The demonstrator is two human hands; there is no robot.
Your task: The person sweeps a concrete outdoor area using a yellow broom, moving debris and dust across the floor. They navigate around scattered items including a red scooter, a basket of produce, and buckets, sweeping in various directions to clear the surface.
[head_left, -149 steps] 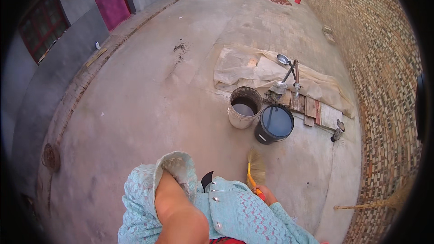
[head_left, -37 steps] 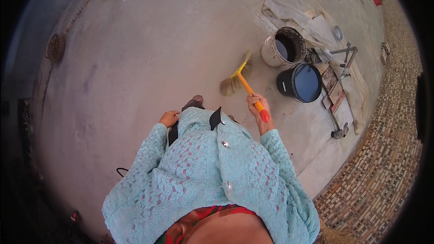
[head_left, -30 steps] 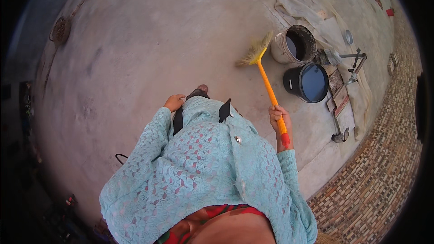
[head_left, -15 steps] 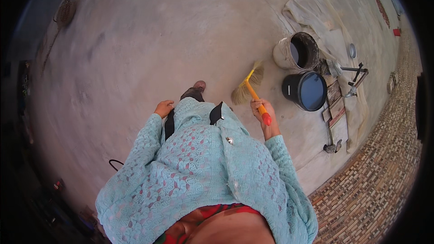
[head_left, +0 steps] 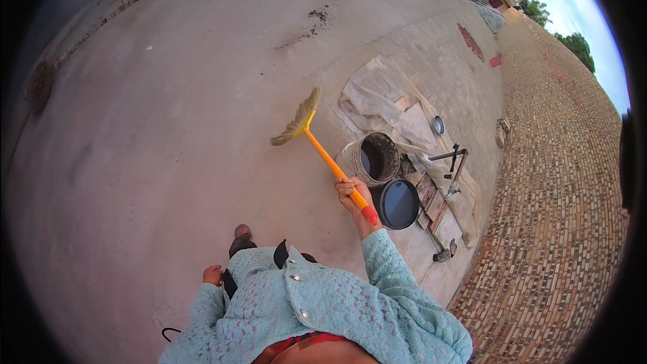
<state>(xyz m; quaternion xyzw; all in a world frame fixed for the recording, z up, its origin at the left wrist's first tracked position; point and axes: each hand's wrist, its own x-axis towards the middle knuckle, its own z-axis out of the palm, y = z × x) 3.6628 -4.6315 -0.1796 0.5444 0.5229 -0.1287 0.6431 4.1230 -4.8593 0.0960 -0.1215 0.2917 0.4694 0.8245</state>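
In my right hand (head_left: 352, 191) I hold a broom (head_left: 322, 150) by its orange handle. My fingers are wrapped round the handle near its red end. The broom's fanned bristle head (head_left: 295, 123) points forward and left, in front of me. My left hand (head_left: 212, 275) hangs beside my hip, its fingers loosely curled, with nothing visible in it. Just beyond my right hand stand a dirty whitish bucket (head_left: 350, 162) with dark liquid and a black bucket (head_left: 383, 197) holding dark liquid.
A crumpled plastic sheet (head_left: 367, 94) lies past the buckets on the concrete floor (head_left: 168, 141). On it are boards, a metal pipe frame (head_left: 461, 168) and a round tin (head_left: 439, 125). A hammer-like tool (head_left: 443, 254) lies near a brick wall (head_left: 539, 216) on the right. Dark debris (head_left: 318, 20) lies far ahead.
My right arm has stretched forward, swinging the broom head out ahead and to the left. My view has tilted up, showing the far yard and sky. My left hand stays by my hip.
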